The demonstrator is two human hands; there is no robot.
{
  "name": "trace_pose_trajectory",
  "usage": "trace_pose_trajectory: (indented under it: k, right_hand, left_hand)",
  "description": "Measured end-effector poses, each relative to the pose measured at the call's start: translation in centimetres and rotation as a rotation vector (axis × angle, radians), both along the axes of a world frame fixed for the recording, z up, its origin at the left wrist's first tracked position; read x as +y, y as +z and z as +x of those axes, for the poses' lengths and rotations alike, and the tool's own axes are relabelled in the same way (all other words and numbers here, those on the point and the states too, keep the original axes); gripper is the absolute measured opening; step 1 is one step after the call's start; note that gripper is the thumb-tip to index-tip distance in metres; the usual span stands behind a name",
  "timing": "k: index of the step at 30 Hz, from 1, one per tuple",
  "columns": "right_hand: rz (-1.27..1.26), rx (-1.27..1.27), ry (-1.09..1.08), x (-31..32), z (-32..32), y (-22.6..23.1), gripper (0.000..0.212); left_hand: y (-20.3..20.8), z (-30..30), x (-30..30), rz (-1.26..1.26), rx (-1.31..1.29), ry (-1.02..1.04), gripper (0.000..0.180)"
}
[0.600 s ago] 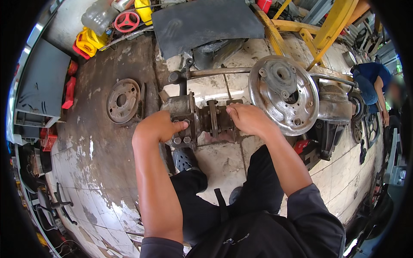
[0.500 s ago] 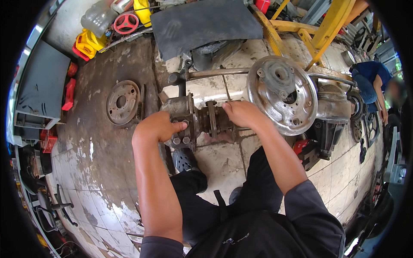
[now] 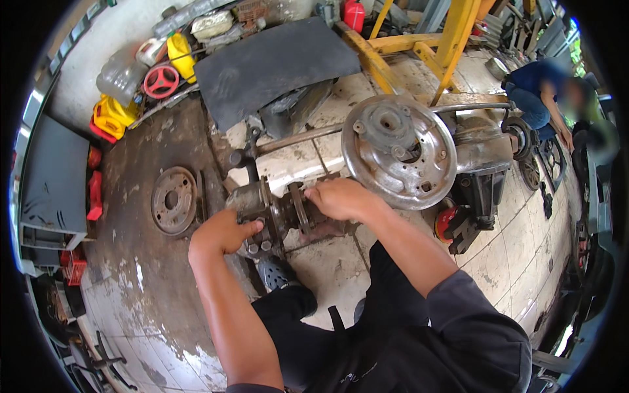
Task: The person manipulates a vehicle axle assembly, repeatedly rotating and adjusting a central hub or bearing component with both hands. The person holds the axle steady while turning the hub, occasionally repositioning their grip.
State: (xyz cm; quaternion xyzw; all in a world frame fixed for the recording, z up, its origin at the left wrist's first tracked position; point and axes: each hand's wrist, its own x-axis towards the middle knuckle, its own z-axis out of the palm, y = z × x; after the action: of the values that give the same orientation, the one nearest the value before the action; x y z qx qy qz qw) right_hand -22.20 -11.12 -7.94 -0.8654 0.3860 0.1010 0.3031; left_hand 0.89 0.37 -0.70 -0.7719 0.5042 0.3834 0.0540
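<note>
Both forearms reach forward — left hand (image 3: 223, 232) curled, fingers bent; right hand (image 3: 341, 198) cupped, palm down.

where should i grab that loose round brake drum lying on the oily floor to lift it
Probably by the outer rim. The brake drum lies flat on the stained floor, apart from the axle part both hands are on, so its face gives nothing to close on. Come from above on its open left side and hook your fingers under the rim edge; the centre hole looks like a second hold.

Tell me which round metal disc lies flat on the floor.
The smaller rusty brake disc left of the hands; the big shiny backing plate stands upright on the axle.
</note>
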Motion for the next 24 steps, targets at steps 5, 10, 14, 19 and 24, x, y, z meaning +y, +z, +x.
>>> trace_pose_trajectory:
  k: [5,10,14,19,24]
  right_hand:
    - [-0.016,0.064,-0.044,-1.1,0.8,-2.0,0.053]
    - [0.006,0.091,-0.052,0.1,0.3,-0.4,0.053]
    - [-0.028,0.05,-0.072,-0.1,-0.4,-0.9,0.054]
    - [-0.024,0.07,-0.055,0.4,0.4,-0.4,0.054]
    - [-0.017,0.047,-0.09,0.1,-0.4,-1.2,0.054]
  left_hand:
    - [0.3,-0.5,-0.5,0.023,-0.047,-0.002,0.075]
    - [0.1,-0.6,0.2,-0.022,-0.068,0.019,0.075]
    - [0.2,-0.7,-0.1,0.021,-0.079,0.013,0.075]
    - [0.4,-0.7,0.0,0.022,-0.07,0.057,0.07]
    - [0.3,-0.8,-0.2,0.019,-0.071,0.017,0.073]
